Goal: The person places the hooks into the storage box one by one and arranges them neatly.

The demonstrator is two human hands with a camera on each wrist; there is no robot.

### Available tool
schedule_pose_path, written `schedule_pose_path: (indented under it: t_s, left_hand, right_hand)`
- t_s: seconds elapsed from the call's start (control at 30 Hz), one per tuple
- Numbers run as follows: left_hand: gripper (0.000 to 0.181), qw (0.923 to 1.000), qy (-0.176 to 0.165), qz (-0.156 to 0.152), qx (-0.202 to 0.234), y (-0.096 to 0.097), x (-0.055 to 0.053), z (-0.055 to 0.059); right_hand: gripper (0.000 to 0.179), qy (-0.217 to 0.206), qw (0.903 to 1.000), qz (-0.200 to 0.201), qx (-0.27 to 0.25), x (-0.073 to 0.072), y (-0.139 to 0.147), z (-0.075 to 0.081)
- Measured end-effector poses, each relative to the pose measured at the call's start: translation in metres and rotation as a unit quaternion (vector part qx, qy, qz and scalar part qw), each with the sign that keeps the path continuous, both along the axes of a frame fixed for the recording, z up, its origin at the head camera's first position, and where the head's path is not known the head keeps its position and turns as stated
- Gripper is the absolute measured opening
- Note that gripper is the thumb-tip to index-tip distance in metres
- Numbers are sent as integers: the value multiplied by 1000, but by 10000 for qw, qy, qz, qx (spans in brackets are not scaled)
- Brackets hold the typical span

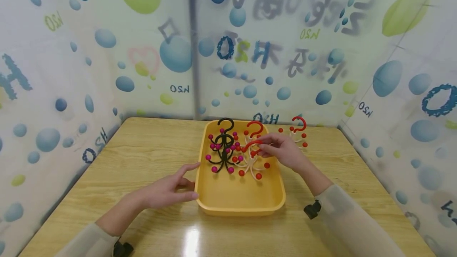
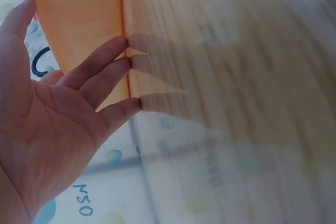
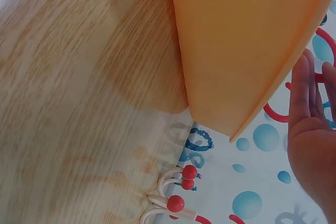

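Observation:
My right hand (image 1: 282, 150) pinches the red hook (image 1: 252, 143) of a multi-armed hanger over the yellow tray (image 1: 237, 198). Pale arms (image 1: 251, 164) with red ball tips spread below that hook. Behind it in the tray is another hanger with a red hook (image 1: 255, 123). Black hangers (image 1: 224, 154) with magenta ball tips sit on the tray's left side, overlapping one another. My left hand (image 1: 165, 190) rests against the tray's left side, thumb and fingers spread. In the left wrist view, three fingertips of that hand (image 2: 58, 114) touch the outer wall near its base.
Behind the tray to the right, a separate pale hanger with a red hook (image 1: 300, 123) stands on the wooden table (image 1: 143, 150). The right wrist view also shows its red balls (image 3: 176, 203). Patterned curtains (image 1: 153, 90) enclose the table at the back and sides.

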State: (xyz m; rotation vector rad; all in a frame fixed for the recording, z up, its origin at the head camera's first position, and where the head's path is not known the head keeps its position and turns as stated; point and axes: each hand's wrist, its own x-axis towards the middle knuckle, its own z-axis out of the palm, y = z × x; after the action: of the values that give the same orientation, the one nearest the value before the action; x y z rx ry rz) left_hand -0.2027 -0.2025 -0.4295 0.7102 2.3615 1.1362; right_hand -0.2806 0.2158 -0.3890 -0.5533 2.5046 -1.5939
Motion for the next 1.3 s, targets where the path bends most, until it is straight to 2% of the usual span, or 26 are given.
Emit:
schedule_pose_path:
  t_s: [0.2,0.4,0.63,0.8,1.03,1.3]
  left_hand:
    - [88,10000,-28,12,-5,0,0,-1]
    - [87,10000,11,16,-11,0,0,-2]
    - [86,10000,44,38,-38,0,1,-1]
    - [86,10000,56,21,-41,0,1,-1]
    - [87,10000,71,30,-59,0,1,-2]
    - [87,9999,76,36,-93,0,0,-2]
  right_hand:
    - [35,-6,10000,-50,17,0,0,-2]
    - [31,-30,9999,-105,61,2,0,-1]
    - [32,-172,9993,-315,124,5,7,0]
    - [36,-145,9988,-441,166,6,20,-1]
    - [41,55,9959,-713,554,12,43,-1]
    - [42,230,9927,-1069,510,9,78,-1]
